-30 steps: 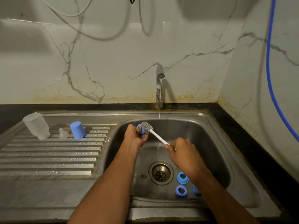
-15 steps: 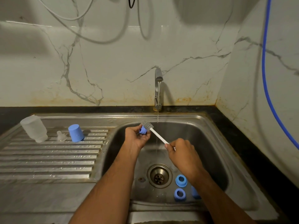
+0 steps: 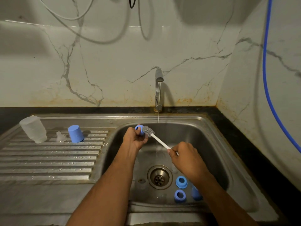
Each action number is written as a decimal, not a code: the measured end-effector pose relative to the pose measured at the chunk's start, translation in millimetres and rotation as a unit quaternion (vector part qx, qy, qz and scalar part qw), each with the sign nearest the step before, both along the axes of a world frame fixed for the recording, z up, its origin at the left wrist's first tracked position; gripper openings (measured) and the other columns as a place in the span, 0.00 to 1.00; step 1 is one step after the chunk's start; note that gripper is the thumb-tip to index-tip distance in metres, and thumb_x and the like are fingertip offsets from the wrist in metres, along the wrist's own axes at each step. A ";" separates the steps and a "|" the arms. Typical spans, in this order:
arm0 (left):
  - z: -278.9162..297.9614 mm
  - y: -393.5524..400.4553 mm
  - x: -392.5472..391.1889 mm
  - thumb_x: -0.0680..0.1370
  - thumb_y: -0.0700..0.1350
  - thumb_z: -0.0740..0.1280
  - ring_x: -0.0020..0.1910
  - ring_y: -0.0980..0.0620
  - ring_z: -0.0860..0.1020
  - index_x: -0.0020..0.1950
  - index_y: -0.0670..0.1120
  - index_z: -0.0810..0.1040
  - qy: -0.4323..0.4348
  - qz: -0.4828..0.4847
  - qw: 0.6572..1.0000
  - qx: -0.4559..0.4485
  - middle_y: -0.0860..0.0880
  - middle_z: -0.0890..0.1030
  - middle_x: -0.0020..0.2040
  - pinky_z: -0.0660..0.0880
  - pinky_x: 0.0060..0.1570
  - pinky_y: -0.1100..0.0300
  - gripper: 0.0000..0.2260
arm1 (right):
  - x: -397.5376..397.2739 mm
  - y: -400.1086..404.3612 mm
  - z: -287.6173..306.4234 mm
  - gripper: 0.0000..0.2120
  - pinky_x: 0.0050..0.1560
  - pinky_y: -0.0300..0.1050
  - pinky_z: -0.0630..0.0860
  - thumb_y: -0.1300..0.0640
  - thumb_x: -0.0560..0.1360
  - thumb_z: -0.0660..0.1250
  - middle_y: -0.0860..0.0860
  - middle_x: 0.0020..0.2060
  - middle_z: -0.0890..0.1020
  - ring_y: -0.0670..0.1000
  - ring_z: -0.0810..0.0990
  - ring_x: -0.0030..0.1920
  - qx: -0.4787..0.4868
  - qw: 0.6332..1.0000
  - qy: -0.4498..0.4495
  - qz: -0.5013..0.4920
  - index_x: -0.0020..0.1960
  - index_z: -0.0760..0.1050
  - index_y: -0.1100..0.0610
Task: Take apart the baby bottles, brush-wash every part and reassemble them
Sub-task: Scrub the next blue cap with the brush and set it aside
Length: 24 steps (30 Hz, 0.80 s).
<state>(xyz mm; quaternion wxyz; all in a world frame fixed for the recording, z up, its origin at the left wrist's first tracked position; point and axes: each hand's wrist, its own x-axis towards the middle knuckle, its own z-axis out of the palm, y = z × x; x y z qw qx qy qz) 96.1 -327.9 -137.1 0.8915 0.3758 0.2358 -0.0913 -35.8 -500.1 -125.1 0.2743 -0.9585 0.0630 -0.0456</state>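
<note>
Low in the frame, on the sink [image 3: 211, 160] floor right of the drain: blue rings [image 3: 181, 182]. Mid-frame, right hand [image 3: 185, 158] pinching the brush [image 3: 156, 137] handle. Beyond, left hand [image 3: 134, 141] curled round a blue ring [image 3: 139, 128], bristles touching it. Upper left on the drainboard: clear bottle [image 3: 33, 129], teat [image 3: 60, 136], blue cap [image 3: 75, 133]. Farthest back, tap [image 3: 158, 82] running.

Steel sink [image 3: 216, 128] set in a dark counter [image 3: 254, 154], ribbed draining board [image 3: 48, 160] to its left, wet in patches. Round drain [image 3: 159, 176] at the basin floor. Tap [image 3: 158, 88] at the back edge, a thin stream of water [image 3: 158, 118] running. Marble-look wall [image 3: 114, 66] behind, rust-orange staining along its base. Blue hose [image 3: 267, 75] hangs down the right wall; grey cables [image 3: 78, 18] loop overhead.
</note>
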 end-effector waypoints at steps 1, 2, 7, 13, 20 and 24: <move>1.9 -0.3 -2.1 0.78 0.30 0.55 0.61 0.37 0.78 0.62 0.33 0.74 -0.002 0.001 1.000 -0.002 0.35 0.79 0.54 0.75 0.64 0.45 0.14 | 0.7 2.1 0.8 0.15 0.33 0.39 0.72 0.46 0.83 0.63 0.47 0.32 0.77 0.44 0.76 0.31 0.001 1.000 -0.009 -0.001 0.42 0.77 0.52; 3.0 -2.0 -3.4 0.79 0.30 0.55 0.59 0.37 0.79 0.61 0.33 0.74 -0.004 0.000 1.000 -0.002 0.34 0.79 0.55 0.77 0.60 0.47 0.14 | 2.4 5.0 2.3 0.15 0.33 0.41 0.74 0.46 0.83 0.63 0.47 0.32 0.78 0.45 0.77 0.32 0.002 1.000 -0.021 -0.005 0.42 0.77 0.52; 3.6 -12.9 -8.2 0.81 0.32 0.55 0.50 0.41 0.79 0.59 0.35 0.75 -0.008 -0.011 1.000 0.018 0.35 0.78 0.53 0.79 0.46 0.50 0.12 | 12.3 8.9 5.0 0.16 0.38 0.49 0.81 0.44 0.82 0.63 0.48 0.34 0.80 0.48 0.80 0.35 0.010 0.998 -0.051 -0.023 0.45 0.80 0.53; 2.6 -3.5 7.5 0.78 0.32 0.55 0.43 0.43 0.80 0.58 0.35 0.77 -0.013 0.006 0.997 0.076 0.38 0.80 0.46 0.80 0.47 0.49 0.14 | 5.8 0.1 -0.8 0.15 0.39 0.48 0.81 0.45 0.82 0.64 0.48 0.34 0.80 0.48 0.81 0.35 0.015 1.000 -0.017 -0.003 0.43 0.80 0.53; -0.2 -14.4 -1.6 0.76 0.26 0.58 0.49 0.40 0.80 0.50 0.39 0.78 -0.045 -0.011 0.992 0.119 0.36 0.78 0.51 0.79 0.42 0.51 0.13 | 10.2 4.0 -0.5 0.15 0.35 0.44 0.77 0.44 0.82 0.64 0.48 0.35 0.79 0.46 0.79 0.35 0.025 0.999 -0.026 -0.022 0.44 0.79 0.53; 5.6 -11.0 12.3 0.76 0.25 0.58 0.44 0.42 0.80 0.48 0.37 0.77 -0.053 -0.005 0.989 0.134 0.37 0.79 0.46 0.80 0.40 0.52 0.12 | 7.3 -6.8 4.5 0.15 0.33 0.39 0.70 0.46 0.82 0.65 0.48 0.32 0.77 0.45 0.76 0.32 0.021 1.000 -0.013 -0.011 0.41 0.78 0.54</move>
